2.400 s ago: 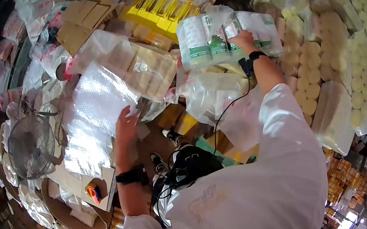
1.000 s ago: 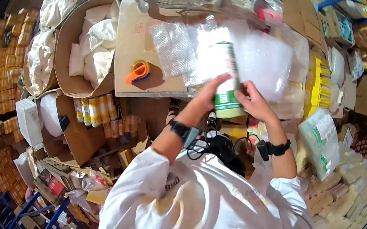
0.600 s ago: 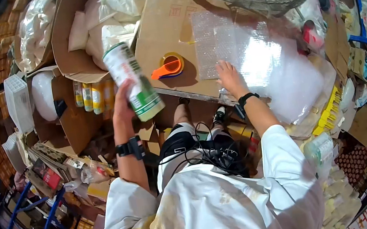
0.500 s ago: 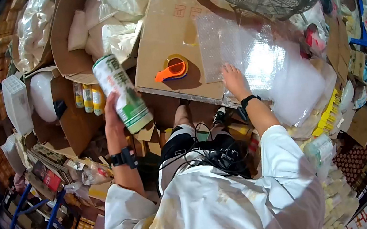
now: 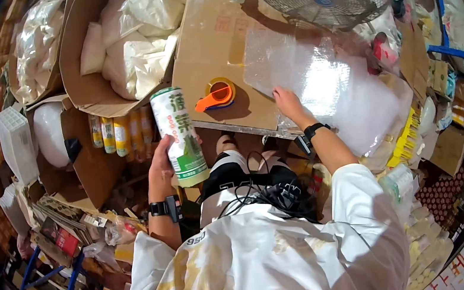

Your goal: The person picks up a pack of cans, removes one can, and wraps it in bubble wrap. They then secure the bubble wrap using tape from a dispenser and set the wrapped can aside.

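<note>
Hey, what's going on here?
A person is working at a cardboard-topped surface. Their left hand holds a green-and-white cylindrical pack, tilted slightly, in front of the surface's near edge. The right hand is at the near edge of a clear plastic sheet; whether it grips the sheet is hard to tell. The pack isn't wrapped in the sheet. An orange tape dispenser lies between them, untouched.

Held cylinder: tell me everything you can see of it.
The cylinder is a pack in smooth-looking wrap: white, green at the top rim and lower part, with large dark characters, red ones and a pale bottom end. It is left of the tape dispenser in the picture, top leaning slightly left, its lower half gripped by the left hand.
</note>
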The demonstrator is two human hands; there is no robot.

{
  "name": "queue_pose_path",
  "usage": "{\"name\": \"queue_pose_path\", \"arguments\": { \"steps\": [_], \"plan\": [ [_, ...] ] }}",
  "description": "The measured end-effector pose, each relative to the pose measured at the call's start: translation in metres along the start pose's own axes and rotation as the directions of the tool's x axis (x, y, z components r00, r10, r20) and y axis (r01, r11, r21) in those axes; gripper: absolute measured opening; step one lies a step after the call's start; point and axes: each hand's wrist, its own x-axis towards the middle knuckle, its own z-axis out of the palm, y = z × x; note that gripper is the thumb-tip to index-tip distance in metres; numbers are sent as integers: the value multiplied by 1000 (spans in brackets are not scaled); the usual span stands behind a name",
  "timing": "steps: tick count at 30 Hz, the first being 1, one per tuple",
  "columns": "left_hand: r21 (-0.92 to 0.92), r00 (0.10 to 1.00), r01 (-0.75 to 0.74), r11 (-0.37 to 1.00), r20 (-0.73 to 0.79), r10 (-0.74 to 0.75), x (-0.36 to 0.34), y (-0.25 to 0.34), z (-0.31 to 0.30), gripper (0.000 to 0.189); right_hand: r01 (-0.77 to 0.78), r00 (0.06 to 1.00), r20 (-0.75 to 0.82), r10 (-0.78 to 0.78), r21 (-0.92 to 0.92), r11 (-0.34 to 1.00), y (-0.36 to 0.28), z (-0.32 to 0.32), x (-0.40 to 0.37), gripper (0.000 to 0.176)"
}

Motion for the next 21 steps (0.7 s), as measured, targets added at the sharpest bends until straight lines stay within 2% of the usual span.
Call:
{"name": "queue_pose_path", "arguments": {
  "steps": [2,4,6,7,9,10,13,16,17,18,19,21],
  "plan": [
    [30,999,47,998,6,-47,9,-8,13,88,-143,988,-14,156,317,938,-33,-35,-5,20],
    [144,996,64,988,48,-71,19,-15,30,91,-95,993,-10,115,491,866,-50,-59,-13,20],
    [196,965,61,979,240,-108,26,-22,53,99,-41,998,-13,64,651,758,-64,-84,-23,21],
    [176,945,50,983,309,-103,29,-26,69,101,-27,999,47,-12,746,665,-72,-103,-32,23],
    [149,909,44,988,405,-102,33,-38,93,105,-203,977,177,120,943,262,-123,-156,-67,26],
    [144,894,45,989,435,-105,37,-44,101,107,-264,954,257,154,964,27,-137,-172,-79,27],
    [176,852,-53,983,521,-48,38,-54,132,109,-228,962,175,-211,939,-259,-113,-210,-100,32],
    [187,864,-112,976,503,3,47,-63,139,107,-153,982,166,89,978,-142,-124,-252,-133,29],
    [210,863,-168,963,504,40,46,-69,143,104,-84,976,97,195,994,-75,-116,-250,-135,25],
    [172,860,-142,975,509,36,56,-77,129,103,-25,955,24,294,1000,-1,-103,-245,-133,22],
    [133,859,-116,984,511,32,75,-87,99,102,-19,950,-49,310,976,215,-88,-242,-134,20],
    [58,838,-97,994,543,50,82,-99,91,100,-33,937,-187,295,795,606,-63,-244,-142,20]
  ]
}}
